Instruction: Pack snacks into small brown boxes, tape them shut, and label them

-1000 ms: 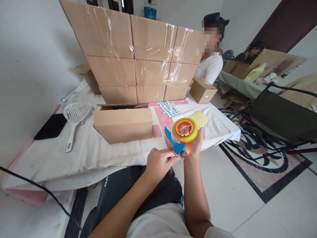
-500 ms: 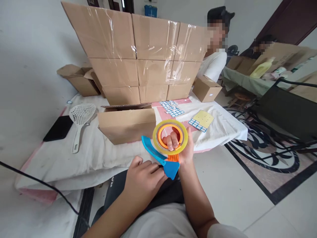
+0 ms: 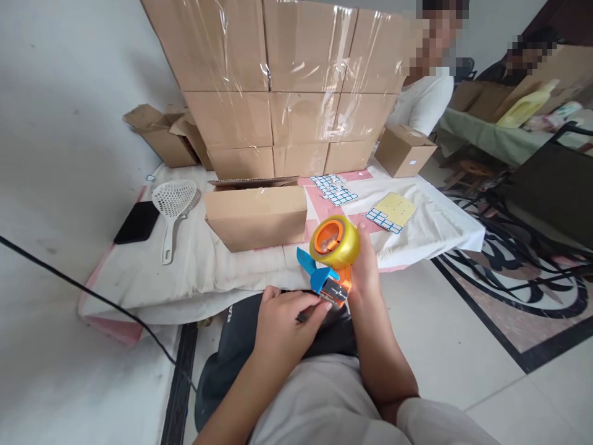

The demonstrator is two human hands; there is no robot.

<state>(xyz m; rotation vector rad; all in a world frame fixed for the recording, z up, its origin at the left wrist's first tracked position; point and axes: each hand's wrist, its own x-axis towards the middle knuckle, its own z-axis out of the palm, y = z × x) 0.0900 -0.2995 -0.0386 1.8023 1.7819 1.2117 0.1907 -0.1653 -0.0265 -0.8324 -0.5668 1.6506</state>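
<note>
My right hand (image 3: pixel 367 262) is closed on a tape dispenser (image 3: pixel 345 278) with an orange frame and a blue front piece. A thick roll of yellowish clear tape (image 3: pixel 347 244) sits on its orange hub, and part of my fingers shows through the hub. My left hand (image 3: pixel 287 318) is closed, thumb and forefinger pinched at the dispenser's front edge; whether a tape end lies between them is too small to tell. Both hands are above my lap. Just beyond them, an open-topped cardboard box (image 3: pixel 259 216) stands on the cloth-covered table (image 3: pixel 208 266).
A wall of taped cartons (image 3: pixel 303 117) rises behind the box. To the left lie a white slotted skimmer (image 3: pixel 173 201) and a black flat object (image 3: pixel 136 222). Label sheets (image 3: pixel 338 190), a yellow sheet (image 3: pixel 393 210) and a small carton (image 3: pixel 403 151) are rightward. Another person (image 3: pixel 430 102) sits behind.
The tape dispenser has turned, so its roll shows edge-on and its front end faces my left hand. My left thumb has come up to that front edge. The camera view has tilted down.
</note>
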